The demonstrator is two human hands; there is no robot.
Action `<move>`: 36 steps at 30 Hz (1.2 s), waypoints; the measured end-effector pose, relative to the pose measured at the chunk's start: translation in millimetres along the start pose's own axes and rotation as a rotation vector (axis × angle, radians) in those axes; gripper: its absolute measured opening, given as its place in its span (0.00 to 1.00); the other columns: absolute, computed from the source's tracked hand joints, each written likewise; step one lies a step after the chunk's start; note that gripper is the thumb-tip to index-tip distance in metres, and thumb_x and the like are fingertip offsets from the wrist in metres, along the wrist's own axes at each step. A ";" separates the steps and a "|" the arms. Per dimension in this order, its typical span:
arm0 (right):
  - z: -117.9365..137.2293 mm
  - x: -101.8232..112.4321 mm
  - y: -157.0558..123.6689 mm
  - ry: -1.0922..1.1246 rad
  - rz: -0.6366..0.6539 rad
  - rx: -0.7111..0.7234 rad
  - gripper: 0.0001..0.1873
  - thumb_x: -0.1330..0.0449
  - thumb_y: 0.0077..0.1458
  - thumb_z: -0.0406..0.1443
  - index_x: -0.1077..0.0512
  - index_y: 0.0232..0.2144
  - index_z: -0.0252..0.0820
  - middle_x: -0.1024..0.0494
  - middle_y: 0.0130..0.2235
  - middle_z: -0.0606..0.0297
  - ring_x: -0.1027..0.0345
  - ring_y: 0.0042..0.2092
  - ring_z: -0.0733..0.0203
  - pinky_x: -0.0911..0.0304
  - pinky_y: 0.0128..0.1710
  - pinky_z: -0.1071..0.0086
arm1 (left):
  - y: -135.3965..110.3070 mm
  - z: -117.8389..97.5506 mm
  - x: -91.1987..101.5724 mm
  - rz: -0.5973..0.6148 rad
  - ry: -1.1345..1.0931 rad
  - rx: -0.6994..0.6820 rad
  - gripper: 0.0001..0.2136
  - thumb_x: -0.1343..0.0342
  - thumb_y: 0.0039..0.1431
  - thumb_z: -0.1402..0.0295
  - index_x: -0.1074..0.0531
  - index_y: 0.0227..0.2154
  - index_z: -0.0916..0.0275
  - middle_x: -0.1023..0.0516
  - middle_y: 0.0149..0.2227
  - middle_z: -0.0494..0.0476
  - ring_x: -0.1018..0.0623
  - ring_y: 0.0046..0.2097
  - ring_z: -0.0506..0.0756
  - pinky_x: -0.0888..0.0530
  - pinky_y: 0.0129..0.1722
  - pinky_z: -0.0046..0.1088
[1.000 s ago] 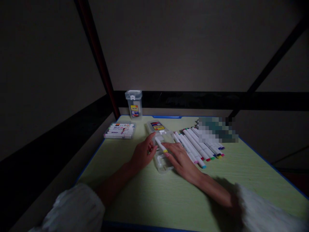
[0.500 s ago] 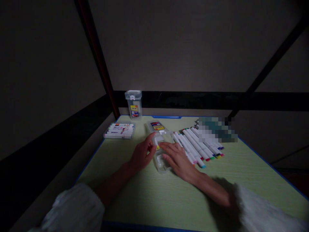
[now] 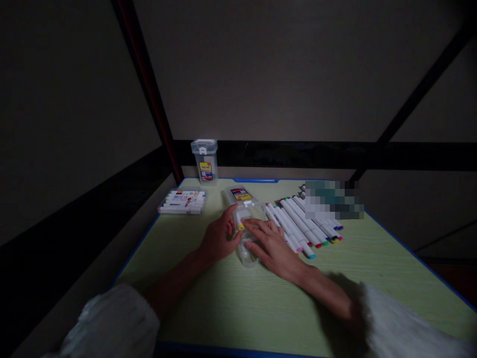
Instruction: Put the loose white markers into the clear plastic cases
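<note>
A clear plastic marker box (image 3: 249, 258) lies open on the table in front of me, its hinged lid toward me. Inside it, a white marker with a yellow end (image 3: 240, 225) lies near the left wall. My left hand (image 3: 220, 234) is closed on the box's left side, thumb and forefinger beside the marker. Over the box reaches my right hand (image 3: 272, 247), fingers stretched out and thumb apart, fingertips touching the yellow end. Its curled outer fingers rest by the box's right wall, partly hidden.
Several white markers with coloured ends (image 3: 303, 223) lie in a row to the right. A pixelated patch (image 3: 333, 200) covers something behind them. A flat case of markers (image 3: 182, 201) lies at left, and an upright clear box (image 3: 205, 161) stands at the table's back.
The yellow-ended marker and the box sit slightly differently under my fingers. My hands have barely moved, and the whole view has shifted a little.
</note>
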State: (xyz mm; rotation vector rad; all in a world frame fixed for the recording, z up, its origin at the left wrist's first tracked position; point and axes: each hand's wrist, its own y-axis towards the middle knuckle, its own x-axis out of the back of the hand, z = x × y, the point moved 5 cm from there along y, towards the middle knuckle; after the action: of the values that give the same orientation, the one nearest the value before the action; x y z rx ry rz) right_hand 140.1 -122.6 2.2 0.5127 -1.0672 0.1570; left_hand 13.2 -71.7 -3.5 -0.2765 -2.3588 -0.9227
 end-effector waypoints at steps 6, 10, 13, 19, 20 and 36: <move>0.1 0.8 -1.0 0.031 -0.008 0.022 0.23 0.53 0.57 0.40 0.45 0.56 0.45 0.37 0.54 0.60 0.44 0.48 0.51 0.46 0.45 0.55 | -1.2 1.7 -0.4 0.005 0.063 0.004 0.29 0.46 0.44 0.75 0.47 0.52 0.61 0.34 0.25 0.45 0.34 0.23 0.46 0.34 0.26 0.20; 0.6 5.9 -1.9 0.074 -0.066 0.048 0.20 0.52 0.57 0.38 0.41 0.53 0.43 0.35 0.51 0.59 0.43 0.48 0.53 0.45 0.44 0.58 | -1.4 2.5 -0.6 -0.005 0.084 -0.006 0.30 0.46 0.44 0.75 0.47 0.52 0.60 0.34 0.26 0.45 0.35 0.23 0.45 0.33 0.26 0.20; -1.8 14.5 -2.9 0.110 -0.196 0.048 0.12 0.52 0.56 0.35 0.33 0.41 0.40 0.30 0.42 0.59 0.40 0.44 0.56 0.45 0.42 0.62 | -1.5 4.2 -1.1 -0.012 0.101 -0.006 0.29 0.45 0.45 0.74 0.47 0.52 0.59 0.34 0.25 0.45 0.35 0.23 0.45 0.34 0.25 0.19; -18.8 32.2 -3.4 -0.100 -0.330 -0.070 0.10 0.51 0.54 0.34 0.34 0.23 0.39 0.32 0.29 0.63 0.38 0.34 0.59 0.48 0.33 0.66 | -0.8 6.0 0.9 -0.019 0.113 -0.003 0.29 0.44 0.45 0.74 0.46 0.52 0.58 0.34 0.25 0.44 0.35 0.23 0.45 0.34 0.25 0.19; -24.0 33.7 -2.9 -0.176 -0.302 -0.116 0.10 0.51 0.54 0.35 0.34 0.23 0.39 0.32 0.29 0.63 0.38 0.34 0.59 0.49 0.32 0.66 | -0.4 6.3 1.4 -0.016 0.111 -0.002 0.29 0.44 0.45 0.74 0.46 0.52 0.58 0.35 0.25 0.44 0.34 0.23 0.45 0.34 0.25 0.19; -59.1 26.9 -7.8 -0.543 0.080 -0.351 0.12 0.49 0.52 0.41 0.32 0.26 0.39 0.29 0.31 0.62 0.35 0.31 0.59 0.54 0.31 0.66 | 0.2 11.1 1.4 0.005 0.067 0.011 0.29 0.45 0.45 0.75 0.46 0.52 0.57 0.34 0.26 0.44 0.34 0.24 0.44 0.34 0.27 0.19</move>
State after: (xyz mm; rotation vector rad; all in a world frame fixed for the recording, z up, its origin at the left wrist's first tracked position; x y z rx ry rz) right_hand 203.0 -104.7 0.6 0.1931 -1.6086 -0.1085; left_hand 7.2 -64.1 -9.1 -0.2430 -2.3004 -0.9031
